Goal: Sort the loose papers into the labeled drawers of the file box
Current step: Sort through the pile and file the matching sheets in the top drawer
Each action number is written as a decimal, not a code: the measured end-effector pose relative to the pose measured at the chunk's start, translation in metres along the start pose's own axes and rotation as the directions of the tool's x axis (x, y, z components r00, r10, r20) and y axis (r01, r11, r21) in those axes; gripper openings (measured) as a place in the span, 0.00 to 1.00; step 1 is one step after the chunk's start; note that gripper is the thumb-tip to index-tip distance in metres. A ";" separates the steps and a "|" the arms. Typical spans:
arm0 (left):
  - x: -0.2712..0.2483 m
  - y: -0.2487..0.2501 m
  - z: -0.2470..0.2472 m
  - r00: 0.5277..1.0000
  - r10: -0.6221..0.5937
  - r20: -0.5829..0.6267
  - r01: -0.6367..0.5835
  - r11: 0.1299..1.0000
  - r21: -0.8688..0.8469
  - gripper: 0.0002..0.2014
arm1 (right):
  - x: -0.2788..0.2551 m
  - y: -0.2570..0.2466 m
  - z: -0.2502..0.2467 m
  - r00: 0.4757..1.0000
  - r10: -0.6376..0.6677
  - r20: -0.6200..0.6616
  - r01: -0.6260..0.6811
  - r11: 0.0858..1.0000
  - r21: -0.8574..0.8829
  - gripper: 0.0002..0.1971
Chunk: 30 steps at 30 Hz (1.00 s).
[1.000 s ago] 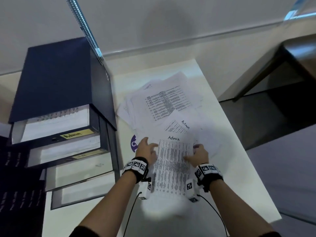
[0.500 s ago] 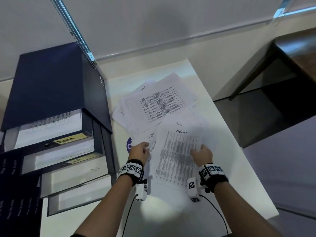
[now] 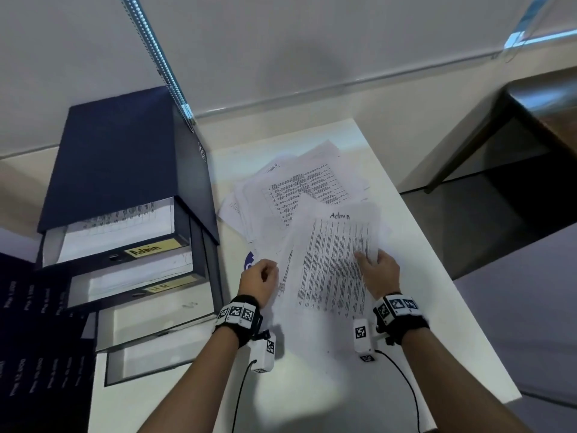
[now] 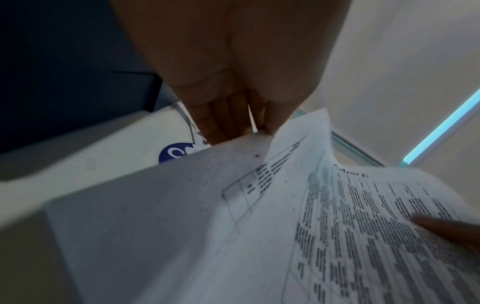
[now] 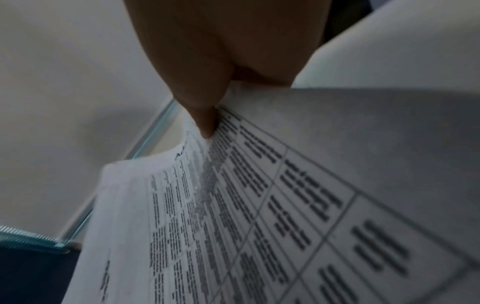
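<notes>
While the file box (image 3: 131, 182) stands at the table's (image 3: 437, 307) left w/ its Admin drawer (image 3: 125, 242) open, the loose pile (image 3: 299, 189) lies beside it. Nearest the person, the Admin sheet (image 3: 337, 264) is lifted just above the pile, long axis running away from them, heading at the far end. Right hand (image 3: 379, 273) pinches its right edge; left hand (image 3: 259, 281) pinches the left edge. Paper's light and floppy, prob. best carried by both long edges to stop sagging.
</notes>
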State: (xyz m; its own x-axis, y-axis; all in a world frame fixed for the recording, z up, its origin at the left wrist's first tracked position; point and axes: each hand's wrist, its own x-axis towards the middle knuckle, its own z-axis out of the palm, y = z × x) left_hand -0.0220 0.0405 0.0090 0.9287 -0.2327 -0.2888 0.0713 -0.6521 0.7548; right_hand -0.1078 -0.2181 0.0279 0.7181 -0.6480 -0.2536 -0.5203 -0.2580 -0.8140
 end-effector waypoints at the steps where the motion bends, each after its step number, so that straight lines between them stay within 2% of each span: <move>1: -0.002 0.001 -0.002 1.000 -0.021 -0.004 0.020 0.995 -0.095 0.03 | -0.002 -0.009 -0.002 0.997 -0.073 0.020 0.072 0.997 0.018 0.09; 3: -0.005 0.004 -0.007 0.998 -0.052 0.020 0.055 0.959 -0.277 0.14 | -0.008 -0.035 -0.008 0.971 -0.231 0.055 0.227 0.972 0.061 0.06; 5: -0.007 0.014 -0.017 0.997 -0.058 0.053 0.075 0.903 -0.423 0.25 | -0.019 -0.068 -0.016 0.917 -0.387 0.093 0.376 0.919 0.116 0.05; 7: -0.010 0.027 -0.031 0.998 -0.031 0.062 0.059 0.855 -0.515 0.32 | -0.033 -0.107 -0.026 0.867 -0.478 0.140 0.451 0.873 0.187 0.04; 9: -0.015 0.042 -0.052 0.999 0.024 0.048 0.004 0.859 -0.512 0.27 | -0.049 -0.143 -0.035 0.846 -0.508 0.162 0.468 0.853 0.231 0.01; 10: -0.019 0.049 -0.064 0.997 0.057 0.046 -0.027 0.869 -0.495 0.23 | -0.057 -0.161 -0.039 0.836 -0.529 0.147 0.488 0.839 0.242 0.03; 13: -0.037 0.060 -0.104 0.997 0.075 0.013 -0.058 0.864 -0.500 0.25 | -0.077 -0.206 -0.043 0.808 -0.584 0.076 0.528 0.776 0.345 0.09; 15: -0.053 0.064 -0.132 0.993 0.103 -0.056 -0.117 0.858 -0.501 0.23 | -0.085 -0.226 -0.036 0.800 -0.599 0.032 0.535 0.736 0.416 0.10; 18: -0.077 0.063 -0.172 0.973 0.099 -0.209 -0.200 0.812 -0.548 0.12 | -0.092 -0.244 -0.015 0.800 -0.599 0.042 0.529 0.737 0.421 0.15; 19: -0.083 0.060 -0.185 0.962 0.106 -0.251 -0.236 0.786 -0.572 0.12 | -0.093 -0.245 -0.006 0.802 -0.590 0.094 0.508 0.756 0.412 0.20; 21: -0.094 0.050 -0.209 0.942 0.115 -0.316 -0.292 0.745 -0.599 0.18 | -0.100 -0.245 0.009 0.798 -0.531 0.284 0.429 0.833 0.350 0.35; 23: -0.103 0.033 -0.232 0.924 0.094 -0.370 -0.314 0.738 -0.597 0.23 | -0.115 -0.242 0.025 0.747 -0.448 0.491 0.350 0.893 0.281 0.46; 24: -0.108 0.025 -0.243 0.917 0.071 -0.392 -0.313 0.737 -0.599 0.25 | -0.126 -0.241 0.033 0.715 -0.425 0.555 0.325 0.905 0.275 0.48; 26: -0.121 0.012 -0.261 0.905 0.020 -0.425 -0.301 0.737 -0.606 0.31 | -0.144 -0.242 0.049 0.663 -0.420 0.620 0.306 0.907 0.289 0.45; 28: -0.139 -0.002 -0.276 0.906 -0.038 -0.422 -0.266 0.724 -0.636 0.38 | -0.159 -0.246 0.065 0.637 -0.406 0.655 0.338 0.911 0.236 0.33; 30: -0.161 -0.016 -0.289 0.912 -0.090 -0.400 -0.227 0.701 -0.676 0.41 | -0.165 -0.247 0.079 0.579 -0.324 0.748 0.294 0.939 0.179 0.23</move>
State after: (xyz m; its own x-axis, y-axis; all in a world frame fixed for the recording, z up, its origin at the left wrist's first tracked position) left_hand -0.0678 0.2971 0.2139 0.9861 0.1356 -0.0957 0.0849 0.0829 0.9929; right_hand -0.0616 0.0094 0.2296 0.9302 0.2448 -0.2737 -0.1942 -0.3045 -0.9325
